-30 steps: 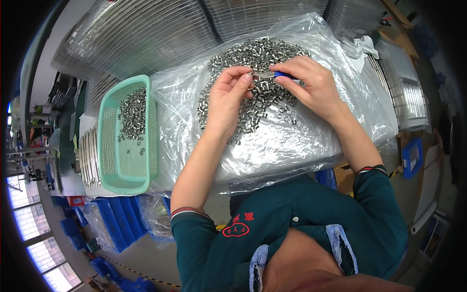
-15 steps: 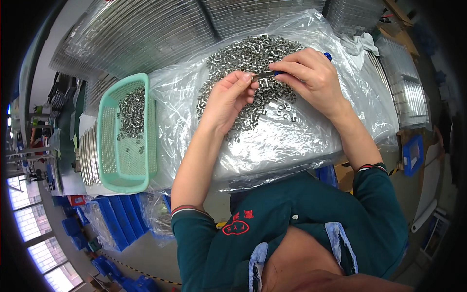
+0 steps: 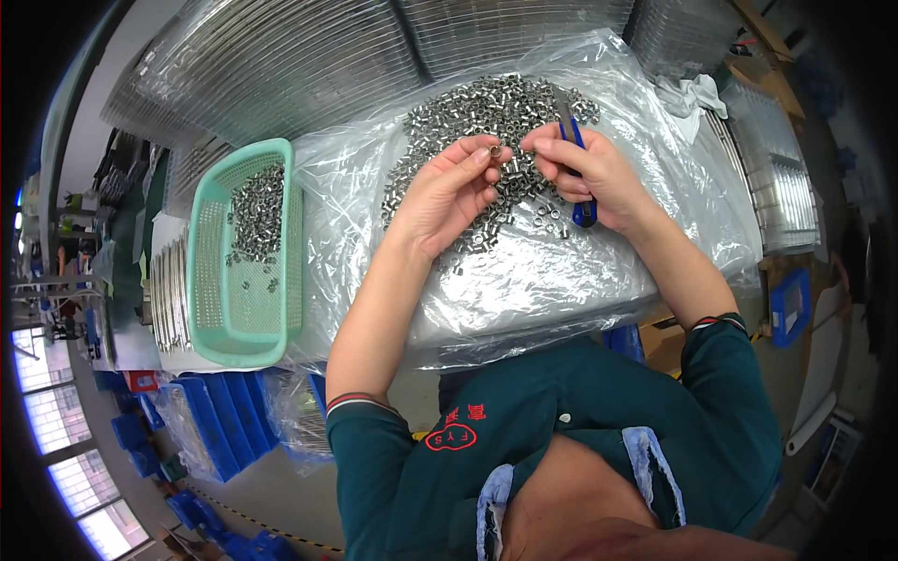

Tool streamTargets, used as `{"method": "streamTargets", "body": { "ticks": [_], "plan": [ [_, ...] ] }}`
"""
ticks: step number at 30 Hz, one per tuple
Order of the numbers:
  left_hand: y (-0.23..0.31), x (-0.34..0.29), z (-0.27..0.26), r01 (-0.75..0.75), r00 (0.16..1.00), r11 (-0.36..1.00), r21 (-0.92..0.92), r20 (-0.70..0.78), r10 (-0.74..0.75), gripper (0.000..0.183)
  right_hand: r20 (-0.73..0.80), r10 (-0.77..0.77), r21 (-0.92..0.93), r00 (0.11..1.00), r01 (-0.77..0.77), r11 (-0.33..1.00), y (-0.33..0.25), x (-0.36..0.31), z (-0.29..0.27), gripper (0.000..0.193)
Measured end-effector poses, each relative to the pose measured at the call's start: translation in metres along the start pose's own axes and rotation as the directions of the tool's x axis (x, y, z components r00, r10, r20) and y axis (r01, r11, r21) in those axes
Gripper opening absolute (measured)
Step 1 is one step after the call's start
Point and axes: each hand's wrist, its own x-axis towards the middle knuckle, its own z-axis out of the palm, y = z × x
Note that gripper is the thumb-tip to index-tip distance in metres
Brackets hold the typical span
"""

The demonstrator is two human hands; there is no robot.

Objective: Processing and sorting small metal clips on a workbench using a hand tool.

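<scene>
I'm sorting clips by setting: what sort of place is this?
Probably a small-parts workshop or factory floor: a heap of small metal rings lies on clear plastic sheeting, a pale green basket holds more, and blue bins stand lower down.

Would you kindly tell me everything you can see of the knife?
The knife is slim, with a blue handle, dark along its middle, and a narrow grey blade, metallic in look and extended. The right hand holds it, fingers hiding part of the handle. Its blade points away from the person, above the rings; whether it touches them is unclear.
</scene>
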Motion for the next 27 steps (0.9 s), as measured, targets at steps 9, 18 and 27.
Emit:
{"method": "streamTargets", "body": {
  "ticks": [9,18,27],
  "plan": [
    [-0.001,-0.001,0.003,-0.068,0.998,0.996,0.056,-0.015,0.069,0.020,0.082,0.117,-0.050,0.990,-0.113,0.992,0.006,0.002,0.002,0.024],
    [-0.017,-0.006,0.019,-0.429,0.819,0.427,0.796,0.144,0.556,0.026,0.135,0.161,0.111,0.978,-0.176,0.978,0.015,0.006,-0.002,0.020],
    [-0.017,-0.005,0.017,-0.421,0.766,0.197,0.885,0.231,0.599,0.021,0.092,0.172,0.115,0.981,-0.182,0.977,0.013,0.006,-0.001,0.017]
  ]
}}
